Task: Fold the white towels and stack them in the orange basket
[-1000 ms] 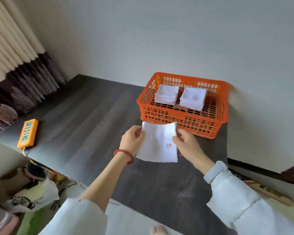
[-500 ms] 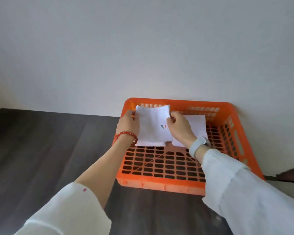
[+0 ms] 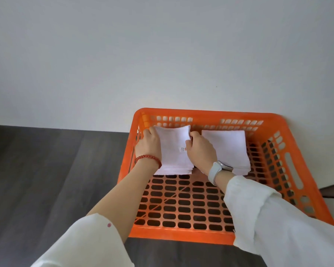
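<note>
1. Now the step in hand is the stacking: a folded white towel point(image 3: 175, 149) sits on top of the left stack point(image 3: 174, 170) inside the orange basket point(image 3: 181, 236), at about 11 o'clock of the basket floor, close to the far wall.
2. The left hand point(image 3: 148, 145) holds the towel's left edge, fingers curled round its far left corner; the right hand point(image 3: 200, 149) pinches its right edge, thumb on top.
3. A second stack of folded towels point(image 3: 228, 149) lies just beside it at 1 o'clock, apart from the first by a narrow gap.
4. Next, as I judge it, the hands need to square the towel with the layers below, let go, and withdraw without dragging the top layer askew.
5. A small tag point(image 3: 183, 149) on the towel shows red and dark marks, too small to read. No other writing shows.
6. The basket rests on the dark desk point(image 3: 56, 180), against the wall.
</note>
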`<state>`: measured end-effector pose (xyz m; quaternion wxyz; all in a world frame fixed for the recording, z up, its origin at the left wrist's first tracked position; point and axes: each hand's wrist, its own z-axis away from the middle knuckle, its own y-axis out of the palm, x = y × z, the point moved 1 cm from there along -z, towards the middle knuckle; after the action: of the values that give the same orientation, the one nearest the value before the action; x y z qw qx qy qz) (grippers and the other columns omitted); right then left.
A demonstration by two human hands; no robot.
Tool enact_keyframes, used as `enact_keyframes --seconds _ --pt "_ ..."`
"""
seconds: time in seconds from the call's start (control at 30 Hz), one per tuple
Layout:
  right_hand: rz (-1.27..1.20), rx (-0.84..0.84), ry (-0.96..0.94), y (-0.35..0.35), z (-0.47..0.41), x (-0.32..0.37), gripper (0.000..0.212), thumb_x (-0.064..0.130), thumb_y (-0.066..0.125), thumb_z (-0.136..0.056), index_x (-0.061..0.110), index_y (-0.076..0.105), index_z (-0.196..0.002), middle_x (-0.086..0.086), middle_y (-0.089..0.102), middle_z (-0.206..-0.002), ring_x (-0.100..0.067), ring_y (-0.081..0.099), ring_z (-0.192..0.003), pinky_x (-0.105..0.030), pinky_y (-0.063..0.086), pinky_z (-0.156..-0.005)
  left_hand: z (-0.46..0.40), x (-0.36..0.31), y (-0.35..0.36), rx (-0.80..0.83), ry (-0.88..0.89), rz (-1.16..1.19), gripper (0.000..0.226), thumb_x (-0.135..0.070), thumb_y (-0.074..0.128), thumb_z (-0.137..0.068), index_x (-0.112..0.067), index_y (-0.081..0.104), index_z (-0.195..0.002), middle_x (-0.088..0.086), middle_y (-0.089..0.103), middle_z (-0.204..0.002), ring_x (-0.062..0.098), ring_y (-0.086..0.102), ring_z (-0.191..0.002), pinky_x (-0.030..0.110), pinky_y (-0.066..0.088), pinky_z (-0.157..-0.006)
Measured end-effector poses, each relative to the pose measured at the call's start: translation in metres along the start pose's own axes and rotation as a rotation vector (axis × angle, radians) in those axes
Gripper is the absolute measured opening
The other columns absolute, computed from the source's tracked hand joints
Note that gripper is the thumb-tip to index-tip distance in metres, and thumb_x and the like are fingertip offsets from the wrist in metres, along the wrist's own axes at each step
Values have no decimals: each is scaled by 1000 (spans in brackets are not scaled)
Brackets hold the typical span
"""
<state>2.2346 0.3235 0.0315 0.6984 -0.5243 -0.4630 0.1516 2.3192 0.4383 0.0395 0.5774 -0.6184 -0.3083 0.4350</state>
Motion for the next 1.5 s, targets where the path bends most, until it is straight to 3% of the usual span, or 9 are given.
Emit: enact_keyframes --seconds 0.2,0.37,0.47,0.67,0.87,0.93,1.1,1.23,1.5 --pt "372 -214 -311 6 3 -4 46 22 57 -85 6 48 -127 -14 52 -128 -32 49 -118 -46 47 -86 7 4 12 -42 210 -123 57 -17 38 -96 -4 10 -144 12 11 -152 30 23 -134 41 38 -101" --pt "520 144 -328 20 6 -10 59 40 22 -98 10 10 -147 -10 0 -156 -22 -6 -144 -55 -2 -113 13 12 33 248 122 101 59 -33 21 -99 -7 -5 -146 8 -11 -155 20 -4 -143 40 14 -116" --pt "545 198 -328 16 9 -9 58 42 15 -99 14 1 -148 -9 -10 -156 -22 -14 -143 -54 -6 -113 18 12 30 320 78 150 61 -35 20 -100 -6 -10 -145 10 -17 -154 22 -9 -143 38 7 -117" --pt "285 95 -281 -30 29 11 43 24 30 -98 13 32 -140 -6 24 -152 -24 10 -143 -48 11 -116 38 8 -19 163 158 122 54 -27 30 -98 -13 8 -146 7 -3 -156 26 -3 -143 43 18 -115" --pt "-292 135 -88 -108 101 32 37 20 34 -99 12 41 -134 -8 56 -126 -18 59 -97 -24 44 -82 105 4 -100 45 164 222 45 -24 35 -97 -16 31 -141 5 19 -152 23 21 -139 43 29 -110" --pt "-321 99 -77 -132 137 30 35 20 33 -99 12 45 -131 -8 59 -120 -11 58 -73 -20 43 -67 142 2 -123 -10 171 305 44 -25 36 -97 -15 35 -139 6 27 -149 23 27 -136 44 30 -109" --pt "-432 -75 -57 -180 255 9 28 16 36 -97 14 56 -116 -2 63 -108 -17 61 -94 -28 45 -79 270 -12 -160 -151 264 482 40 -22 41 -96 -13 44 -134 4 42 -140 21 43 -124 36 41 -99" --pt "-560 -167 -6 -205 368 -16 20 9 42 -93 21 57 -99 -1 64 -90 -16 61 -81 -27 45 -73 388 -25 -157 -179 346 581 36 -18 47 -93 -11 51 -128 6 51 -131 22 47 -121 32 42 -96" --pt "-554 -356 219 -267 575 -142 21 7 42 -93 20 58 -94 6 62 -78 -14 60 -75 -23 44 -70 538 -142 -112 31 619 548 33 -21 47 -93 -11 55 -123 8 54 -125 26 51 -115 39 42 -96"
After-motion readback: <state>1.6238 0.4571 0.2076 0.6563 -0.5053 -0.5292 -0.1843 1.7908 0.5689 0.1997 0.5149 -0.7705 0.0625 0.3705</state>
